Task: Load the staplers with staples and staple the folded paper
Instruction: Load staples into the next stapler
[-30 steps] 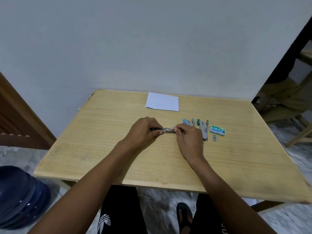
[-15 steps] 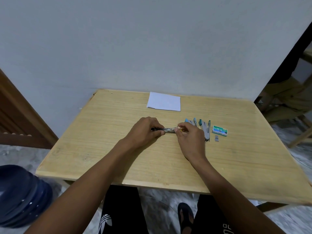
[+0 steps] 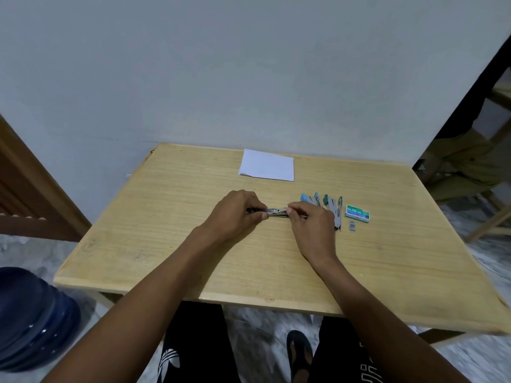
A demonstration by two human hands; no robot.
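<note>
A small metal stapler (image 3: 275, 211) lies sideways at the middle of the wooden table (image 3: 171, 244). My left hand (image 3: 235, 214) grips its left end and my right hand (image 3: 312, 228) pinches its right end; my fingers hide what they hold there. Just right of my right hand lie two opened staplers, one light blue (image 3: 309, 199) and one teal (image 3: 333, 208). A green staple box (image 3: 357, 213) sits to their right, with a short strip of staples (image 3: 352, 226) below it. The folded white paper (image 3: 266, 165) lies at the table's far edge.
A grey wall stands right behind the table. A dark blue ribbed container (image 3: 30, 319) is on the floor at the lower left, a wooden door frame (image 3: 25, 189) at the left, and wooden furniture legs (image 3: 489, 217) at the right. My legs and a sandal (image 3: 298, 352) are under the table.
Both hands have stayed on the stapler at the table's middle. The right fingers have shifted slightly at its right end. The camera view has drifted a little.
</note>
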